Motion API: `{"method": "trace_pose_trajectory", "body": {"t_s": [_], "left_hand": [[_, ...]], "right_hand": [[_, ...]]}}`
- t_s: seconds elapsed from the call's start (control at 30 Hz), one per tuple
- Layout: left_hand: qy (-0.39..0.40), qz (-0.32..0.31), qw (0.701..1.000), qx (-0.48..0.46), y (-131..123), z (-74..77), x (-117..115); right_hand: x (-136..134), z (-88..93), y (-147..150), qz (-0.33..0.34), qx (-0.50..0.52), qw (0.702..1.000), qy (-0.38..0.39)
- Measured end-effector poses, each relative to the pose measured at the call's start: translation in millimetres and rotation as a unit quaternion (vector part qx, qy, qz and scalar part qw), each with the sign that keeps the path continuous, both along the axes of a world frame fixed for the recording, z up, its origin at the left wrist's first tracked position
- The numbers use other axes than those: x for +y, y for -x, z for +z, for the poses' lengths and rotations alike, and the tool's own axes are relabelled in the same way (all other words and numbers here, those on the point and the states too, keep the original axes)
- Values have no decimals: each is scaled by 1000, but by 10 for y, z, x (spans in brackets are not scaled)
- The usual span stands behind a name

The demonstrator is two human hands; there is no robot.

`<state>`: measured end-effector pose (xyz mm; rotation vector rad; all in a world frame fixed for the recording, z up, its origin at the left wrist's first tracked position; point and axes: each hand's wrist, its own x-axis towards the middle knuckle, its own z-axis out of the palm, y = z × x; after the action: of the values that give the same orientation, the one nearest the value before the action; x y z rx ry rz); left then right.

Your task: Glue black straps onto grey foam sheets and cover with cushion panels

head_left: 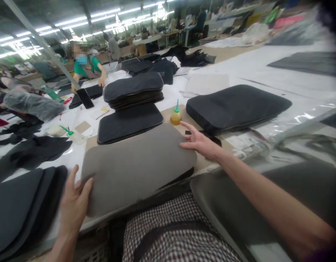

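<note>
A grey rounded-corner panel (138, 163) lies flat before me at the table's near edge, with a dark layer showing beneath its right front side. At its left edge is my left hand (75, 200), thumb against the panel and fingers apart. My right hand (199, 142) reaches over the far right corner, fingers spread, the lower ones touching or just above the panel. Just beyond those fingertips stands a small bottle of yellow liquid (176, 117) with a green nozzle. Behind the panel lies a black padded piece (130, 123), partly covered by a stack of similar black pieces (134, 87).
Another black stack (239, 105) sits to the right, and dark panels (15, 207) lie fanned at left. A second green-nozzled bottle (73, 135) is at centre left. Across the table, a co-worker in green (88, 69) handles black fabric near a slanted metal pole (45, 45).
</note>
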<state>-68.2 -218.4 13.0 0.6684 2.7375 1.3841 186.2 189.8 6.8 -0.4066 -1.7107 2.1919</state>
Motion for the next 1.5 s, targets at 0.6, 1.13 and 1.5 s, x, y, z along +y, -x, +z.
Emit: {"method": "trace_pose_trajectory", "body": {"t_s": [0.6,1.13,1.5], "left_hand": [[47,-63,981,-179,187,-335,-129],[163,-127,977,-47,325,-467,-113],[174,-142,974,-15,343,-477,-111]], "right_hand": [[-127,-390,-145,-70,-173,925,-331],[-327,-595,-96,-81,-150,839,-517],[-335,-623,-114,-75,-155,827,-534]]}}
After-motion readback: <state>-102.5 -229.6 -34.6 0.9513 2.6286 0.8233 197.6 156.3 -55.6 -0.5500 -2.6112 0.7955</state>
